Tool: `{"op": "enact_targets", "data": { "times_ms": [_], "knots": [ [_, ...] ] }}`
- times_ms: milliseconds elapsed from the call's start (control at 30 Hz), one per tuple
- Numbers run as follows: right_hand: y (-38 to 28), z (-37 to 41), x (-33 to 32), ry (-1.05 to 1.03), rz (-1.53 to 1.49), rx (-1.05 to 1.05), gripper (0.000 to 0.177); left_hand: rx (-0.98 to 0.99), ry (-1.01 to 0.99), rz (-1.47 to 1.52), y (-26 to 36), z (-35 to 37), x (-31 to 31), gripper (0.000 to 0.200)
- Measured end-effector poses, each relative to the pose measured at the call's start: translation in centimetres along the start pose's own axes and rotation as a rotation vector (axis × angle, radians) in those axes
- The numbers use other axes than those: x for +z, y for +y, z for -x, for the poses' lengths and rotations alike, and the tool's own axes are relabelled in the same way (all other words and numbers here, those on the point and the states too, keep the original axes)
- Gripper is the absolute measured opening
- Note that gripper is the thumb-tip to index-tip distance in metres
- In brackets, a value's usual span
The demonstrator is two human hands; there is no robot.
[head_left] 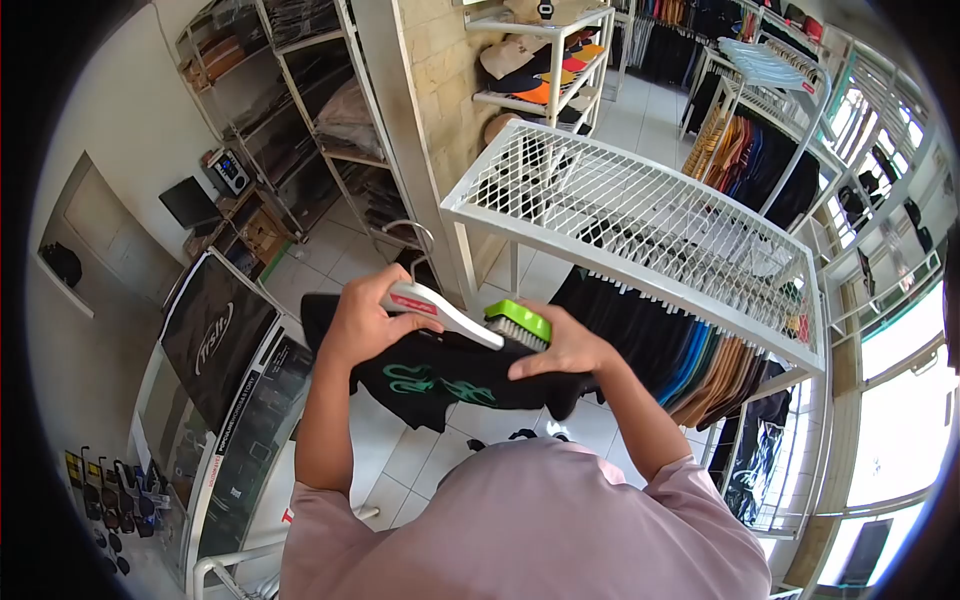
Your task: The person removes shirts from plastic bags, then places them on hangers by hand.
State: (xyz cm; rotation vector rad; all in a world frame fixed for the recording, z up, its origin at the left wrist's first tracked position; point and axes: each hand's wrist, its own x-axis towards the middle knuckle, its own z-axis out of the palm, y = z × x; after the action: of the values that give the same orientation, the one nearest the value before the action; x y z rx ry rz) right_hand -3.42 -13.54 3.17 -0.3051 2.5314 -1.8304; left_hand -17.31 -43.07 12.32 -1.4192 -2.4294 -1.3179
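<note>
My left hand [364, 318] is closed round the shoulder of a white clothes hanger [462, 322] with a red label and a metal hook. A black T-shirt [500, 383] with a green print hangs from it, held up before my chest. In my right hand [568, 343] is a green brush [522, 322], its pale bristles facing down at the shirt's shoulder near the hanger's end. The right thumb lies against the black cloth.
A white mesh-topped rack [640, 215] with many hung garments [640, 340] stands close ahead on the right. To the left is a glass display case [235, 420]. Behind are a brick pillar [430, 110], shelves of folded clothes [350, 120] and a cap shelf [545, 75].
</note>
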Motion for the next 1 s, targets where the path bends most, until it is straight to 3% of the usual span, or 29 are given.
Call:
{"op": "enact_targets", "data": {
  "times_ms": [33, 100, 167, 233, 300, 333, 433, 467, 500, 567, 700, 833, 900, 1000],
  "knots": [
    [-1.3, 0.2, 0.3, -0.074, -0.135, 0.039, 0.097, 0.008, 0.024, 0.010, -0.5, -0.6, 0.2, 0.052],
    [-1.0, 0.5, 1.8, -0.009, -0.284, 0.113, 0.092, 0.018, 0.071, 0.029, -0.8, -1.4, 0.7, 0.058],
    [-0.3, -0.1, 4.0, 0.135, -0.384, 0.070, 0.085, 0.116, 0.343, -0.243, -1.7, -1.6, 2.2, 0.075],
    [0.4, -1.1, 6.0, 0.222, -0.452, 0.067, 0.081, -0.400, 0.468, 0.032, -3.0, -0.5, 4.9, 0.068],
    [-0.2, -1.8, 7.8, 0.296, -0.422, -0.013, 0.081, -0.625, 0.319, 0.429, -3.2, 0.3, 6.4, 0.070],
    [-0.4, -2.1, 8.6, 0.287, -0.381, -0.027, 0.082, -0.628, 0.412, 0.513, -2.1, 0.6, 7.7, 0.086],
    [-0.6, -2.0, 10.4, 0.195, -0.256, -0.038, 0.085, -0.483, 0.628, 0.190, -4.6, 1.9, 8.6, 0.058],
    [-1.4, -2.0, 10.2, 0.159, -0.217, -0.078, 0.084, -0.466, 0.642, 0.100, -5.4, 3.0, 8.0, 0.036],
    [-2.4, -2.0, 10.1, 0.125, -0.179, -0.121, 0.083, -0.576, 0.579, 0.156, -4.4, 3.7, 6.7, 0.024],
    [-2.4, -2.5, 9.4, 0.080, -0.221, -0.073, 0.071, -0.692, 0.645, 0.248, -1.8, 4.5, 5.5, 0.018],
    [-2.2, -5.2, 8.7, 0.346, 0.028, -0.451, 0.072, -0.694, 0.699, 0.281, 1.9, 6.2, 3.8, 0.032],
    [-2.1, -8.1, 7.7, 0.447, 0.222, -0.612, 0.075, -0.762, 0.692, 0.265, 6.5, 6.1, 2.9, 0.043],
    [-1.0, -9.7, 5.7, 0.606, 0.429, -0.705, 0.074, -0.772, 0.685, 0.288, 7.9, 6.7, 2.3, 0.044],
    [3.5, -12.4, 3.2, 0.842, 0.329, -0.337, 0.070, -0.814, 0.745, 0.304, 7.7, 8.4, 1.0, 0.047]
  ]
}}
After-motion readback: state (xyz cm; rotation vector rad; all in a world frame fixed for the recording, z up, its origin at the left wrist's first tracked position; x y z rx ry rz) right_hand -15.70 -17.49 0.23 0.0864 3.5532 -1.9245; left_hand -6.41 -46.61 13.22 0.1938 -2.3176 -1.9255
